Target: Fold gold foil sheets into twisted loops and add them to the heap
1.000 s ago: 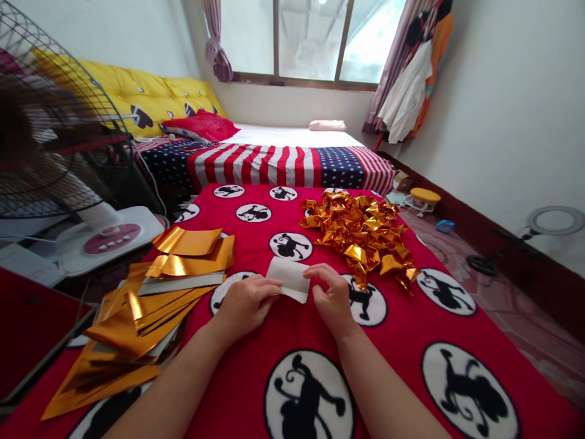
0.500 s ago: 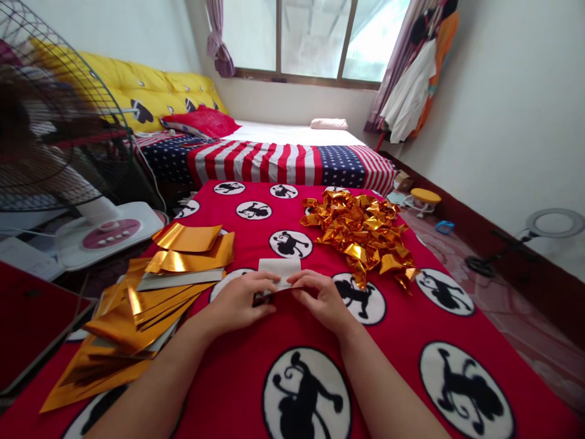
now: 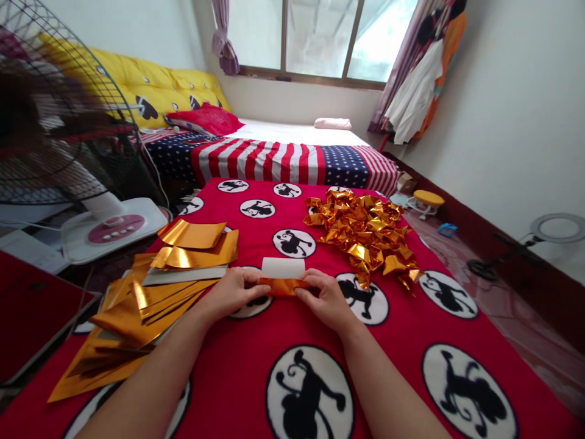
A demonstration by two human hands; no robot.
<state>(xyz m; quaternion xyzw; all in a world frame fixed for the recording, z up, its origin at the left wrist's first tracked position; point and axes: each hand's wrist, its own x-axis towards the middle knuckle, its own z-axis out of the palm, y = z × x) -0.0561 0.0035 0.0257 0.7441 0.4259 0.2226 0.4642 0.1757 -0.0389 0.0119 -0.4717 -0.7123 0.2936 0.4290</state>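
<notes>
A sheet of gold foil paper is between my hands, its pale back showing at the far side and a folded gold strip along the near edge. My left hand pinches the left end of that strip between thumb and fingers. At the right end, my right hand grips it in the same way. To the left lies a loose pile of flat gold foil sheets, some with the pale side up. A heap of folded gold foil pieces sits to the right, beyond my right hand.
A red cloth with monkey prints covers the table. An electric fan stands at the left beside a red surface. Past the table is a bed. A yellow stool and a ring light stand on the right.
The near part of the sheet has been folded over, so a gold strip now shows along it. My left hand has shifted to the strip's left end, and the hands are farther apart.
</notes>
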